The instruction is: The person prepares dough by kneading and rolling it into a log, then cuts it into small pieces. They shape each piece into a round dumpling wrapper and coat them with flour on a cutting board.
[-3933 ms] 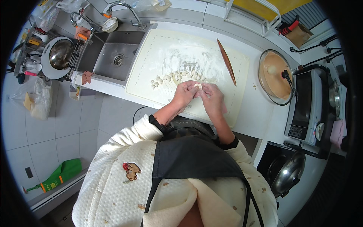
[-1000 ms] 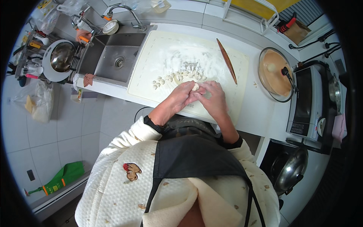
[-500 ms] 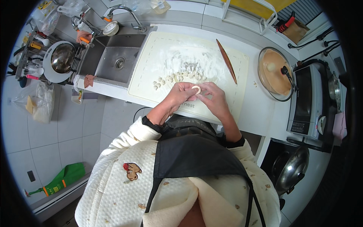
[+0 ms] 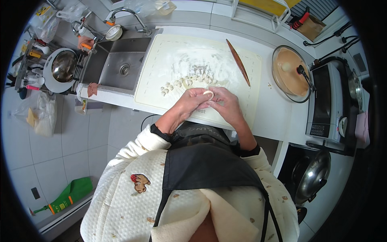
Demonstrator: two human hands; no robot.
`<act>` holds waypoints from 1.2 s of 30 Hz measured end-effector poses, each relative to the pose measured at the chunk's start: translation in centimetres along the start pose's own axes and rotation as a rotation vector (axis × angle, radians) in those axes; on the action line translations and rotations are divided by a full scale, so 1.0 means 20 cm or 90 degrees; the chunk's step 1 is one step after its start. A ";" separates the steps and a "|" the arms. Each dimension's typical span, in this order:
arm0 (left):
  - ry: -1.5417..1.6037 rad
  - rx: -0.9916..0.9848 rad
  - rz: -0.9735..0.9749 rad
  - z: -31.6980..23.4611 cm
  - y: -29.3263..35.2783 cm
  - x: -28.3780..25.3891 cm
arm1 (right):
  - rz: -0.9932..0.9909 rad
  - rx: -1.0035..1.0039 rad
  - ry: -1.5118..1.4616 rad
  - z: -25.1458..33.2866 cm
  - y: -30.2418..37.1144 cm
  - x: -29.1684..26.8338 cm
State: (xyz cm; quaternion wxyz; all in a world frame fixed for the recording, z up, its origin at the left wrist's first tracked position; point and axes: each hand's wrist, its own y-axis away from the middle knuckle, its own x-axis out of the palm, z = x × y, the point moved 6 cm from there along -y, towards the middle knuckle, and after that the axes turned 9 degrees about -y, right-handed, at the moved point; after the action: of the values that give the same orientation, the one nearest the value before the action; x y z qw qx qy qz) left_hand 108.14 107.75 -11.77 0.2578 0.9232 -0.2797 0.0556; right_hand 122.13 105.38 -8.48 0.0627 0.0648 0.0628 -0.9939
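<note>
The left hand (image 4: pixel 193 101) and the right hand (image 4: pixel 226 104) are close together over the near edge of a pale, floured mat (image 4: pixel 161 48), fingers curled, pinching a small piece of dough (image 4: pixel 208 93) between them. Just beyond them, small dough lumps (image 4: pixel 179 84) lie in an uneven band on the mat. A brown rolling pin (image 4: pixel 238 62) slants across the mat's right part.

On the white tabletop (image 4: pixel 268 111) to the right, a clear round lid (image 4: pixel 276 60) with a dark rim and black knob covers something peach-coloured; whether that is a bowl or its contents I cannot tell. A small white bowl (image 4: pixel 114 33) sits behind the steel sink (image 4: pixel 115 74), which shows its round drain (image 4: pixel 125 69). At far left, a clear plastic bag (image 4: pixel 47 109) hangs with a yellowish piece and something whitish inside. Above it, a rack (image 4: pixel 36 72) holds handled utensils. At lower right stands a dark pan (image 4: pixel 296 171) with a shiny lid (image 4: pixel 314 177) tilted against it.
</note>
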 end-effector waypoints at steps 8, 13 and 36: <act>-0.001 -0.020 0.009 0.00 0.00 0.03 | -0.010 -0.066 0.087 0.01 0.00 -0.01; 0.060 -0.010 0.006 0.00 0.00 0.06 | -0.086 -0.094 0.090 -0.01 0.04 -0.02; 0.203 -0.124 0.106 0.21 -0.05 0.06 | -0.034 0.026 -0.012 -0.33 0.05 0.05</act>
State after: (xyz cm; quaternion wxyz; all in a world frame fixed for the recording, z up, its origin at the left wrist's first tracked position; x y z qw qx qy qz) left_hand 109.53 105.69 -15.42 0.3815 0.8471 -0.3144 0.1949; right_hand 122.01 105.06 -15.31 0.0355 0.0550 0.0436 -0.9969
